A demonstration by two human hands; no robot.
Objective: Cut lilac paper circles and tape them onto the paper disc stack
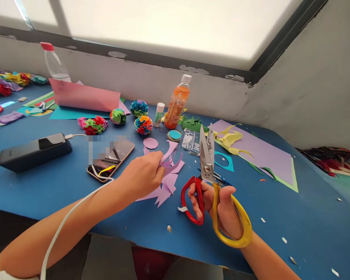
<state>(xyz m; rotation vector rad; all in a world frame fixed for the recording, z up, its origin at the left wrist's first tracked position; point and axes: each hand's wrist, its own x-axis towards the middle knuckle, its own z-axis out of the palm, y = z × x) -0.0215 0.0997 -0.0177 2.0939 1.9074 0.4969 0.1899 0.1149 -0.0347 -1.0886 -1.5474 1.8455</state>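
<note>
My left hand (144, 175) is closed on a curved strip of purple paper (170, 152), held above several purple paper scraps (167, 186) on the table. In my right hand (221, 206) is a pair of scissors (207, 167) with one red and one yellow handle loop. Its blades point up and away from me, a little apart, and my fingers pass through the loops. A round purple paper piece (150, 143) lies just beyond my left hand. Near it sits a small stack of paper discs (174, 135), blue on top.
On the blue table (116, 212) are a phone (125, 151), a black power bank (35, 151) with a white cable, a glue stick (159, 115), an orange drink bottle (177, 103) and several paper pompoms (143, 125). Purple sheets (268, 155) lie right, a pink sheet (87, 96) at the back left.
</note>
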